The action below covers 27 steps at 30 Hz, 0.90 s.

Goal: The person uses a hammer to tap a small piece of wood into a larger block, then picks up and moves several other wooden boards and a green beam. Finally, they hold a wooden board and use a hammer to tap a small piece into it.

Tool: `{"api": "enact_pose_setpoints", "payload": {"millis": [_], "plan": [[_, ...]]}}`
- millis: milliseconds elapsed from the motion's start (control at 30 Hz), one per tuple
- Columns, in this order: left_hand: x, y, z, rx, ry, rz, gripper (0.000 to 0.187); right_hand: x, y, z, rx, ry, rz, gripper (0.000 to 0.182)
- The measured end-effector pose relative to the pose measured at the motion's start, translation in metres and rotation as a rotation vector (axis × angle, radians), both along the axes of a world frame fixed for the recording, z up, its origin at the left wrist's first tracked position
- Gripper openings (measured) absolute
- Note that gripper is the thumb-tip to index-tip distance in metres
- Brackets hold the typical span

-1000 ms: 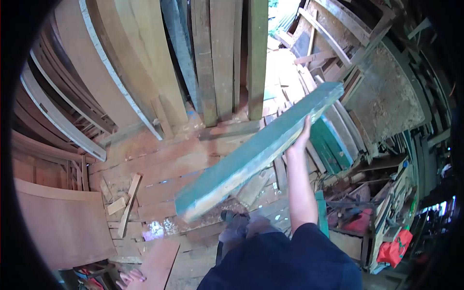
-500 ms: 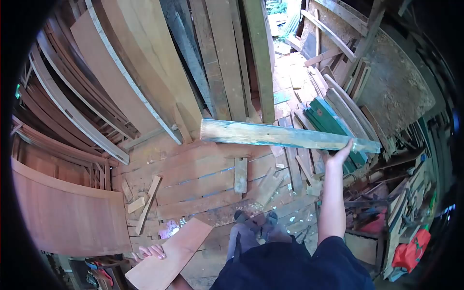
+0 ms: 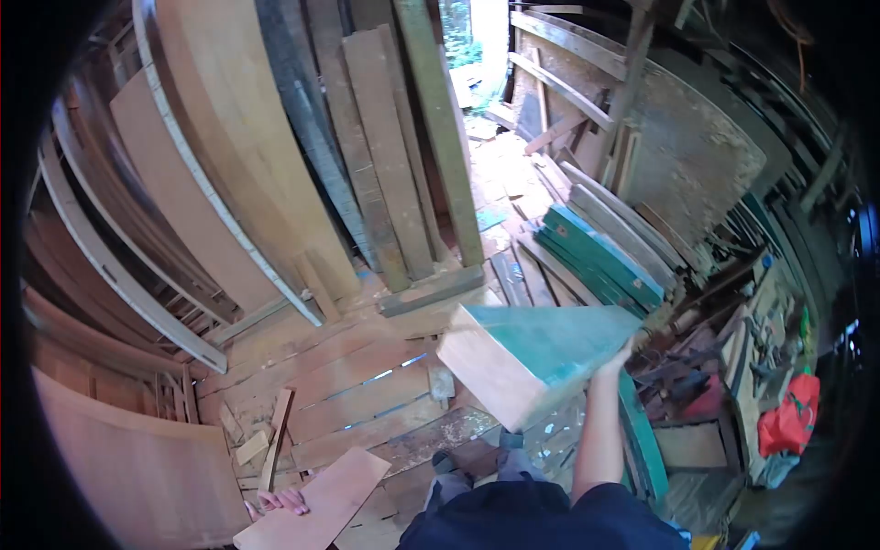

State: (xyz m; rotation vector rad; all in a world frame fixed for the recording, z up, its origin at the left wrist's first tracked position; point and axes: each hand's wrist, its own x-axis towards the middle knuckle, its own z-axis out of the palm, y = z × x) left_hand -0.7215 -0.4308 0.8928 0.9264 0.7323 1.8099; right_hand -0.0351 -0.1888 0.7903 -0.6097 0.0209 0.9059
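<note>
My left hand point(image 3: 284, 501) is closed over the edge of a flat, pale reddish wooden board point(image 3: 335, 500) at the lower left, its fingertips lying on the upper face. My right hand point(image 3: 621, 356), at the end of an outstretched arm, grips the far end of a thick plank point(image 3: 550, 337). That plank has a teal-painted face and a bare, light wood side. Its nearer end points up towards me and looks large, above my feet. Part of my right hand is hidden behind the plank.
Tall boards point(image 3: 385, 147) lean against the wall ahead. Green-painted planks point(image 3: 596, 257) lie stacked at the right. Wood scraps point(image 3: 275, 435) litter the plank floor point(image 3: 339, 385). A curved wooden panel point(image 3: 128, 458) stands at left, and a red bag point(image 3: 788, 414) hangs at right.
The plank in my right hand has turned from lying crosswise to pointing its end at me, showing its teal face. My right hand is lower. The left hand keeps its board, slightly lower in view.
</note>
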Motion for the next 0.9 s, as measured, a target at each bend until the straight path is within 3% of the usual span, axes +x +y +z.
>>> {"api": "enact_pose_setpoints", "payload": {"millis": [333, 700, 900], "plan": [[-0.053, 0.046, 0.011, 0.056, 0.075, -0.198, 0.065, -0.039, -0.047, 0.011, 0.043, 0.041, -0.062, 0.073], [-0.038, 0.053, 0.002, -0.059, 0.0, -0.205, 0.065, -0.06, -0.064, 0.016, 0.103, 0.139, -0.141, 0.076], [-0.025, 0.064, -0.004, -0.117, 0.005, -0.214, 0.066, -0.067, -0.1, 0.006, 0.066, 0.258, -0.316, 0.077]]}}
